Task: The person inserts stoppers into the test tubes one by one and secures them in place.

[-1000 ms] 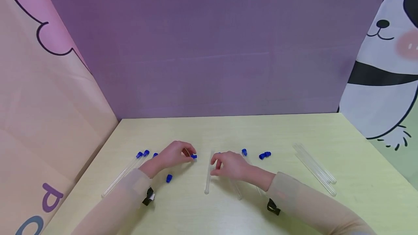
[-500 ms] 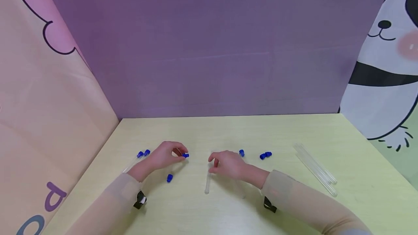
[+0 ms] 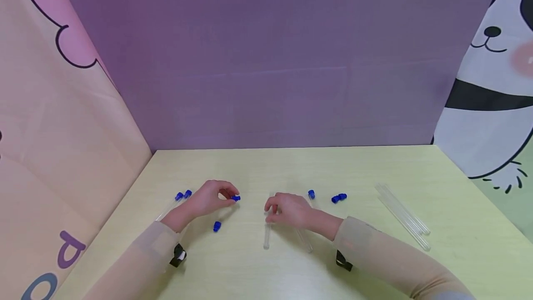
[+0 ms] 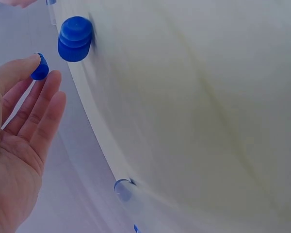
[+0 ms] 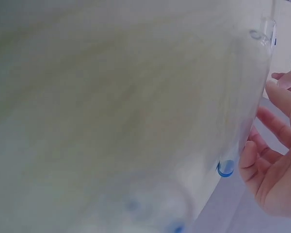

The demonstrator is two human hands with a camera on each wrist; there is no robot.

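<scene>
Between left thumb and fingertips, my left hand (image 3: 214, 196) pinches a small blue cap (image 4: 40, 69), held just off the table. A loose blue cap (image 3: 217, 227) lies nearer to me, right of the left forearm. Over a clear tube (image 3: 267, 237) at the table's middle, my right hand (image 3: 291, 209) has its fingers loosely bent, with thumb and forefinger apart beside the tube. The hand hides part of this tube. Another clear tube (image 3: 305, 240) runs out from under the right hand; its far end is hidden.
Blue-capped tubes (image 3: 179, 196) lie at the left, partly behind the left arm. A blue cap (image 3: 311, 194) on a tube shows beyond the right wrist. Two loose blue caps (image 3: 339, 197) lie right of it. Several uncapped clear tubes (image 3: 403, 216) are bunched at the far right.
My left hand has drawn back to the left with the blue cap, away from the right hand. The right hand has shifted slightly left, and the middle tube has moved a little.
</scene>
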